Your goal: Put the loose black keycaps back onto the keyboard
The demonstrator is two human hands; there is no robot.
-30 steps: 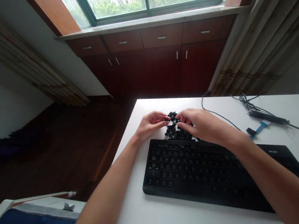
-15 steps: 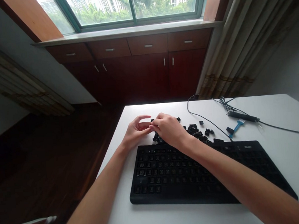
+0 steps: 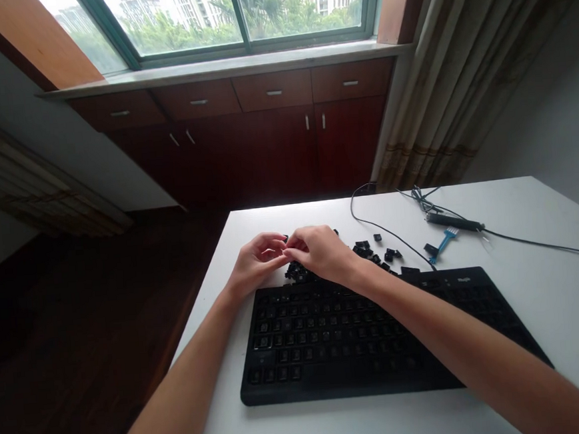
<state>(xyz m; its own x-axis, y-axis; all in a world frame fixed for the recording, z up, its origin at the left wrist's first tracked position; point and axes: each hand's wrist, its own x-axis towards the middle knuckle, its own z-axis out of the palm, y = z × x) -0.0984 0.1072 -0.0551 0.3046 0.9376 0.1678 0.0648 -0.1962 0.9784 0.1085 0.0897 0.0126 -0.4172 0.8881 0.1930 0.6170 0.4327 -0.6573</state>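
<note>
A black keyboard [image 3: 352, 372] lies on the white table with its keycaps taken off over the part that shows. Behind its back edge is a heap of loose black keycaps [image 3: 365, 250], partly covered by my hands. My left hand [image 3: 260, 259] is raised over the heap's left end, its fingers curled and the tips drawn together. Against those tips my right hand [image 3: 319, 251] pinches, thumb to forefinger. Whatever lies between the fingertips is too small and hidden to make out. My right forearm crosses above the keyboard.
A blue brush [image 3: 443, 244] with white bristles lies at the right, a black piece beside it. Behind it are a bundled cable [image 3: 422, 200] and a black stick-shaped part [image 3: 454, 221] on a cord. The white table [image 3: 531, 225] ends at the left above a dark floor.
The view has shifted slightly, so the table and keyboard sit further left. My left fingers have closed in toward my right fingertips; both hands stay together over the keycaps.
</note>
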